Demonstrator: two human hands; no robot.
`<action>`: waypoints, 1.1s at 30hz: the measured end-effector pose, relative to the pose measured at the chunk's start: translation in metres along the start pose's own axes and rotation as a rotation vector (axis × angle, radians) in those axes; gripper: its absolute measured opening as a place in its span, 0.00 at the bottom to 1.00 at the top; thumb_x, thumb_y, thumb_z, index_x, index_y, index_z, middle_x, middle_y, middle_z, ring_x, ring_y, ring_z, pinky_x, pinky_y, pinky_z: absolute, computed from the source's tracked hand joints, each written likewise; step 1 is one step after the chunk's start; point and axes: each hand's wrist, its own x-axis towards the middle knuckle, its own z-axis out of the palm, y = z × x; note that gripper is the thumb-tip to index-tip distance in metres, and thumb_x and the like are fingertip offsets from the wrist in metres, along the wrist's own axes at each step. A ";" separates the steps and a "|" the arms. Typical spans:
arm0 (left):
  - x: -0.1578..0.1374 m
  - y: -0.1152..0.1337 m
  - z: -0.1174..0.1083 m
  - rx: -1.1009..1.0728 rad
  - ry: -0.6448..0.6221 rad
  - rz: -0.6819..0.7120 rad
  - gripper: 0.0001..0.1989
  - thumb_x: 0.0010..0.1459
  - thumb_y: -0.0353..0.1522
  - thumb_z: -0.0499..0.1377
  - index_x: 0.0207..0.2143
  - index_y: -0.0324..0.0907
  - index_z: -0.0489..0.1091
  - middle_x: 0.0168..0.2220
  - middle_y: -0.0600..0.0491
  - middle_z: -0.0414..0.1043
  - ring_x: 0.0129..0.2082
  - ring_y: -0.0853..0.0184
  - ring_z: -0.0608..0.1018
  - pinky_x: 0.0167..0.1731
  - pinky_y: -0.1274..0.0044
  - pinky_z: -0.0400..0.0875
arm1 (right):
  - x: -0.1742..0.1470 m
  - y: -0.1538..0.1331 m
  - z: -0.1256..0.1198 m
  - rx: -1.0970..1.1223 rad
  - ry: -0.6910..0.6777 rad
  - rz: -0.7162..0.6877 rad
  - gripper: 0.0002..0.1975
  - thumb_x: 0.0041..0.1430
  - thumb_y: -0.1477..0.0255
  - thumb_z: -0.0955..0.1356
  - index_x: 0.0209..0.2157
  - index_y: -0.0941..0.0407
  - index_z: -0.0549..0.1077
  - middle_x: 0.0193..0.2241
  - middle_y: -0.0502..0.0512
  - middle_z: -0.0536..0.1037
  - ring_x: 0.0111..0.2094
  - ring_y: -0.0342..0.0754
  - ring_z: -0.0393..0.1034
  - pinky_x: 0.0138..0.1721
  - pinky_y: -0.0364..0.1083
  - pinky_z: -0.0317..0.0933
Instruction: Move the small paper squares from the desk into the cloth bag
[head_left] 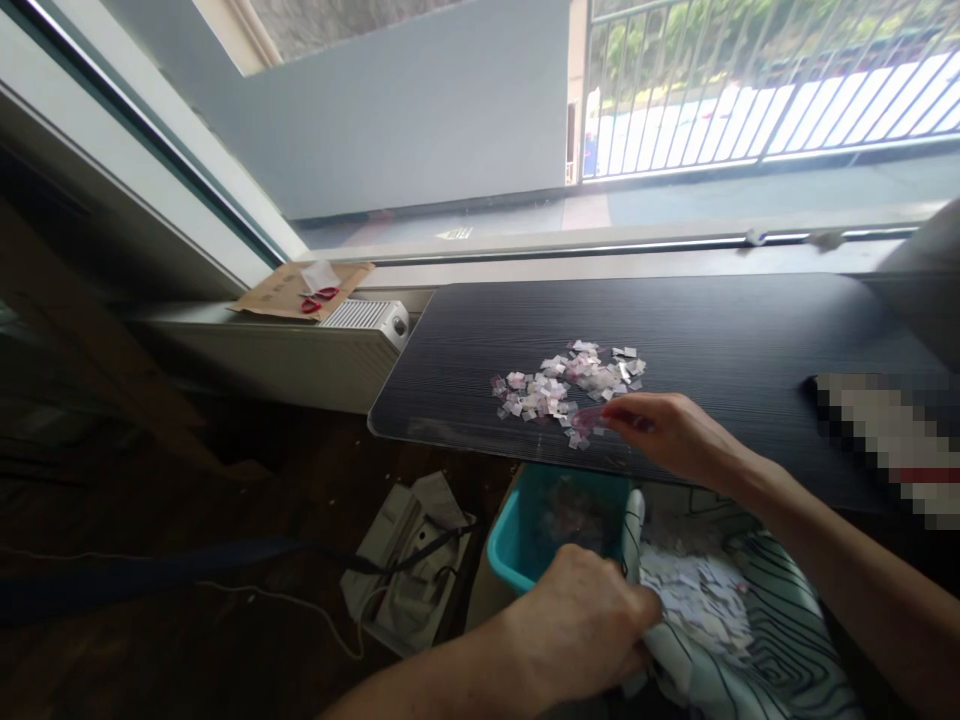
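Small white and pinkish paper and film scraps [544, 392] lie in a loose heap on the dark table [720, 330]. My right hand [671, 435] is at the heap's near right side, fingers pinched on a pink see-through piece [587, 420] that touches the scraps. Below the table edge, my left hand [581, 620] is closed around the edge of a pale green cloth [787, 625] with dark wavy lines. Many white scraps [697, 595] rest in the cloth's hollow. Beside it stands a turquoise bin [510, 545] with blurred scraps inside, partly hidden by my left hand.
Red-handled scissors [319, 298] lie on a brown paper envelope [270, 290] on the sill at left, near a white radiator [367, 315]. An open box [412, 565] with cords stands on the floor. A blurred-out object [892, 440] lies at the table's right.
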 end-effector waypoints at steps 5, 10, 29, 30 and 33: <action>0.001 -0.001 0.001 0.017 0.044 0.025 0.10 0.56 0.38 0.59 0.34 0.40 0.73 0.28 0.49 0.76 0.26 0.59 0.78 0.21 0.76 0.63 | -0.006 0.006 -0.002 -0.035 -0.004 0.001 0.11 0.58 0.70 0.64 0.34 0.54 0.78 0.26 0.50 0.79 0.24 0.43 0.71 0.26 0.40 0.59; 0.003 0.000 0.002 0.043 0.064 0.034 0.10 0.56 0.39 0.60 0.33 0.41 0.73 0.28 0.50 0.76 0.27 0.59 0.79 0.20 0.77 0.61 | -0.020 0.008 -0.003 -0.065 0.086 0.045 0.11 0.58 0.70 0.63 0.35 0.54 0.78 0.29 0.52 0.81 0.26 0.45 0.72 0.28 0.42 0.62; 0.006 -0.001 -0.002 0.037 0.060 0.041 0.09 0.57 0.38 0.59 0.32 0.40 0.72 0.27 0.50 0.76 0.26 0.60 0.79 0.22 0.77 0.64 | -0.022 -0.002 0.020 0.114 -0.013 -0.024 0.11 0.60 0.69 0.64 0.37 0.54 0.78 0.30 0.52 0.81 0.27 0.45 0.73 0.30 0.41 0.64; 0.006 -0.002 -0.002 0.036 0.060 0.041 0.09 0.57 0.37 0.59 0.32 0.40 0.72 0.27 0.50 0.76 0.26 0.60 0.79 0.22 0.77 0.65 | -0.020 -0.002 0.020 0.106 0.018 -0.015 0.11 0.60 0.69 0.63 0.37 0.54 0.78 0.32 0.53 0.81 0.28 0.45 0.73 0.31 0.42 0.65; 0.007 -0.002 -0.003 0.031 0.059 0.037 0.09 0.57 0.37 0.59 0.32 0.40 0.72 0.27 0.49 0.77 0.26 0.59 0.79 0.23 0.77 0.66 | -0.017 0.001 0.020 0.087 0.061 -0.017 0.12 0.61 0.71 0.63 0.38 0.55 0.77 0.35 0.53 0.81 0.32 0.46 0.74 0.34 0.42 0.66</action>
